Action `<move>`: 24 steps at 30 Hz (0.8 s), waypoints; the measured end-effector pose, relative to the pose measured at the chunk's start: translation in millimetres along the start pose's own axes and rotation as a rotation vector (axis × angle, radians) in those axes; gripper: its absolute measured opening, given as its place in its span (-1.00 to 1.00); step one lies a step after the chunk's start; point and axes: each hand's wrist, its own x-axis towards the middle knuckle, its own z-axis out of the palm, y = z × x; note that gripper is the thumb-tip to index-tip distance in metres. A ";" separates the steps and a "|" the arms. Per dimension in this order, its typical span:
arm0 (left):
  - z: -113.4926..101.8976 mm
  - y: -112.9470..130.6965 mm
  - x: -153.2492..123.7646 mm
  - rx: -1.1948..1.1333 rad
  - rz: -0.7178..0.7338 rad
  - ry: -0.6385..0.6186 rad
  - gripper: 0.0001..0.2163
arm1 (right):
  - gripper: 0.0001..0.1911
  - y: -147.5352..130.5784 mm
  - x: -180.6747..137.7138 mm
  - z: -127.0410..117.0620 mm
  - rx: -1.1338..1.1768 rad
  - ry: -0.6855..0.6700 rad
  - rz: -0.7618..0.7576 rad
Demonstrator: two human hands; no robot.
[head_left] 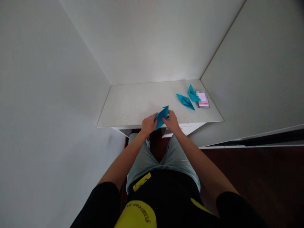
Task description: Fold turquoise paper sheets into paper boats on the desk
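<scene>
My left hand point(148, 124) and my right hand point(171, 121) both grip a folded blue paper piece point(161, 116) just above the front edge of a small white desk point(133, 104). The paper stands tilted, its point toward the upper right. My fingers are closed on its two sides. Two finished blue paper folds lie farther back on the right: one flat pointed shape point(185, 101) and another point(192, 93) leaning beside it.
A blurred pink and white pack point(202, 99) lies at the desk's right end, touching the blue folds. White walls close the desk in on the left, back and right. Dark wooden floor point(256, 177) shows on the right.
</scene>
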 end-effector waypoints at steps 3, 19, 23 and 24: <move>5.2 -1.7 1.0 -0.147 -0.094 0.053 -0.55 | -0.62 2.6 3.1 4.2 -0.087 -0.059 -0.050; -6.0 -37.2 -1.9 -0.044 -0.018 0.135 -0.68 | -0.46 20.7 -1.7 -27.9 -0.244 -0.266 -0.244; -4.4 -46.5 -10.0 0.083 0.249 0.022 -0.63 | -0.48 16.9 -23.8 -39.9 -0.420 -0.315 -0.324; -3.7 -48.5 -11.2 0.077 0.282 -0.003 -0.62 | -0.51 16.4 -28.9 -42.3 -0.422 -0.316 -0.339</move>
